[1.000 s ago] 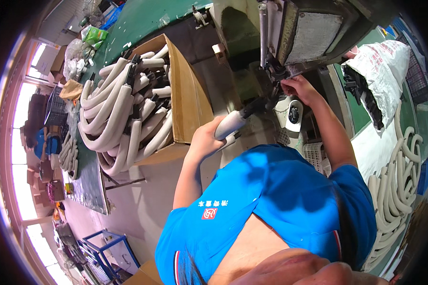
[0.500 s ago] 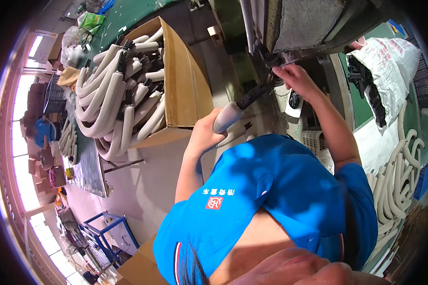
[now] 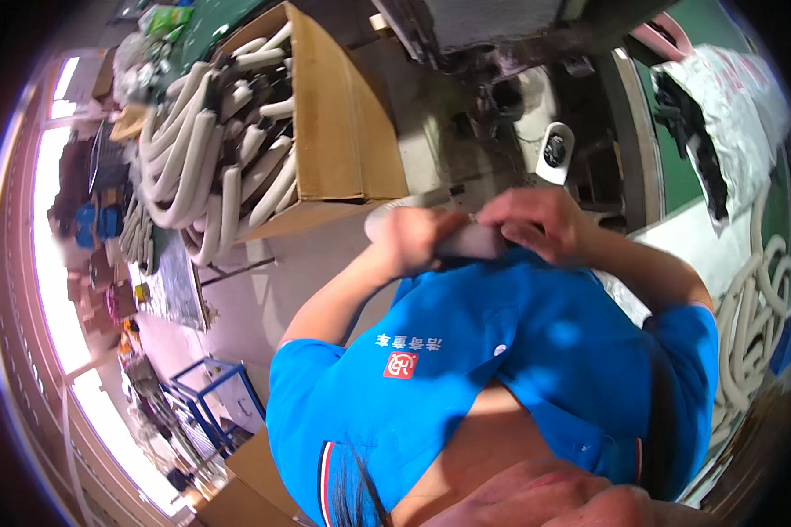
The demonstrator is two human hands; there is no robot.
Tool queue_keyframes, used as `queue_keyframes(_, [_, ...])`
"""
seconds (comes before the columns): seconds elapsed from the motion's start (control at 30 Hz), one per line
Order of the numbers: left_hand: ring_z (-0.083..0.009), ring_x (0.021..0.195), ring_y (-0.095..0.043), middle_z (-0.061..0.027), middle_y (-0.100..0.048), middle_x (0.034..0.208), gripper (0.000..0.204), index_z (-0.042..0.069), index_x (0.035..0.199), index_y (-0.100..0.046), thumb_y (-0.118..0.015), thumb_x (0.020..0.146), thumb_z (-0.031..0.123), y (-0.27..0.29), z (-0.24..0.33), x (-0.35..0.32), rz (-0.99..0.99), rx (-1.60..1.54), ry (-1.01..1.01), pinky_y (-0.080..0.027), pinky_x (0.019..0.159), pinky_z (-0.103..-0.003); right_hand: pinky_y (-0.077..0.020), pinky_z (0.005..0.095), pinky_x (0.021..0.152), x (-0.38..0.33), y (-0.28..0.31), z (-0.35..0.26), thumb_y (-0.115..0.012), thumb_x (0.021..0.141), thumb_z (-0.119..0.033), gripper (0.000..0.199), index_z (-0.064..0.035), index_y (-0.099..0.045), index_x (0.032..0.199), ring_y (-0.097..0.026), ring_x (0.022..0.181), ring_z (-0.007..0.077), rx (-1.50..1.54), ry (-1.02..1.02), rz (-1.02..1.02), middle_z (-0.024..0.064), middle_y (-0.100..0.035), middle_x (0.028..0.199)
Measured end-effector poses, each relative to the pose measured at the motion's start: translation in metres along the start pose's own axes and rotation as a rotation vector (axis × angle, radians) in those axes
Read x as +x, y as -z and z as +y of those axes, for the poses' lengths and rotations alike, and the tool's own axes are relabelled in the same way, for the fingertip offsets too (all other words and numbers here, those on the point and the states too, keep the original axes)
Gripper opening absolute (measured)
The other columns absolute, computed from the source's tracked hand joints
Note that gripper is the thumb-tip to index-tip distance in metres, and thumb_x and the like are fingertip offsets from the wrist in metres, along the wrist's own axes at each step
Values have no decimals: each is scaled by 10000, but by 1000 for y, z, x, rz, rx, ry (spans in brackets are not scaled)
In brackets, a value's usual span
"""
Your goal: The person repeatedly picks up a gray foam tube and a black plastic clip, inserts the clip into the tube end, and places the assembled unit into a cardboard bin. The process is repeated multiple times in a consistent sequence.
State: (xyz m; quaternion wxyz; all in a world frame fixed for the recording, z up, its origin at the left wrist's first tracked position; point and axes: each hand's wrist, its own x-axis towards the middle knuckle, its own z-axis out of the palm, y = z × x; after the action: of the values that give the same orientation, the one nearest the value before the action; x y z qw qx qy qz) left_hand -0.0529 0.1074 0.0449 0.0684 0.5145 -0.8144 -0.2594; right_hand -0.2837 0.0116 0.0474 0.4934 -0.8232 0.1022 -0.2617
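A pale grey foam-covered bar lies crosswise just in front of my blue shirt. My left hand is closed around it, with the bar's rounded left part showing beyond the fingers. At the other end, my right hand has its fingers curled over the bar and is closed on it. Both hands are somewhat blurred, and the fingers hide the bar's right tip. Ahead of the hands stands a dark metal machine, apart from the bar.
At the left, a cardboard box holds several similar foam-covered bars. More curved bars lie at the right, below a white sack with black parts. A white oval tray sits beyond my right hand. A blue metal frame stands lower left.
The bar has come away from the machine and back toward my body, turning from slanted to nearly level. My right hand has moved from the machine down onto the bar's right end.
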Motion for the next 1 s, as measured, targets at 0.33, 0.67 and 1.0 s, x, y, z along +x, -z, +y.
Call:
queue_keyframes(0.33, [-327, 654, -614, -100, -582, 688, 231, 144, 921, -548, -612, 701, 173, -9, 30, -2, 196, 2, 18, -483, 523, -441, -370, 276, 578, -9, -15, -17, -519, 930, -186, 225, -47, -520, 752, -468, 627, 134, 293, -333, 67, 35, -471, 680])
queue_keyframes(0.67, [-175, 553, -552, -36, -565, 683, 310, 132, 988, -631, -713, 695, 73, 161, 58, -121, 1008, 990, -44, -430, 469, -267, -386, 242, 697, 43, -16, -12, -463, 932, -138, 113, -34, -463, 977, -426, 759, 101, 316, 162, 291, 96, -441, 968])
queue_keyframes(1.0, [-250, 744, -588, -46, -557, 801, 244, 217, 1125, -513, -473, 887, 180, 291, -265, -103, 839, 1484, 762, -461, 622, -448, -344, 201, 603, -22, -7, 7, -506, 932, -121, 71, -56, -509, 905, -417, 676, 63, 230, -223, 686, -7, -462, 761])
